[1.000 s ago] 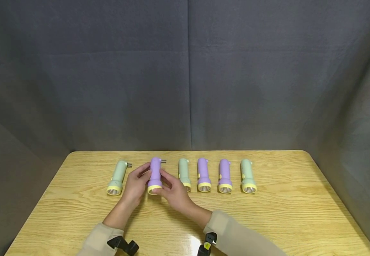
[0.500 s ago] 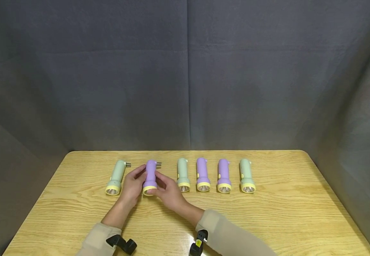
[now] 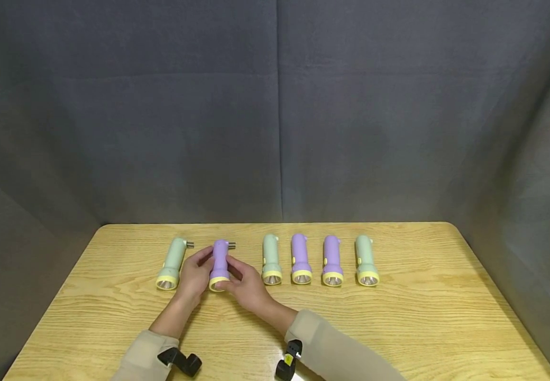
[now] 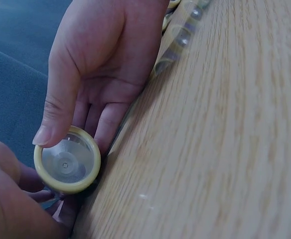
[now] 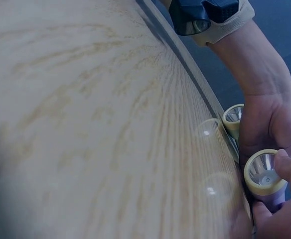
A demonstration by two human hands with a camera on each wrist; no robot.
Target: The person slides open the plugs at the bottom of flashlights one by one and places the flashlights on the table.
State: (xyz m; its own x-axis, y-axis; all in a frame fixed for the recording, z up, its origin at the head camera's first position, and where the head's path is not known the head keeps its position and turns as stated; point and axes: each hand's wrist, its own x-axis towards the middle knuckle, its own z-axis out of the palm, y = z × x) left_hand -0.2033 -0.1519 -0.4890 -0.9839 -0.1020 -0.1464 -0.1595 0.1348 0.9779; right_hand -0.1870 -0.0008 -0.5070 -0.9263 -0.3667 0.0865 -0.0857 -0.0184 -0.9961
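Observation:
Between my two hands a purple flashlight with a yellow lens ring lies near the table's left half, lens toward me and two metal prongs pointing right. My left hand holds its left side. With my right hand I grip the right side, the thumb over the yellow ring. The left wrist view shows the lens face-on, with the right thumb on its rim. In the right wrist view the left hand is behind the flashlight. Some fingers are hidden behind the body.
A green flashlight with its prongs out lies left of my hands. To the right are a green, two purple and another green flashlight in a row. Grey cloth hangs behind the wooden table.
Both hands have shifted left and slightly toward me with the purple flashlight, bringing it nearer the leftmost green one. The other flashlights keep their places.

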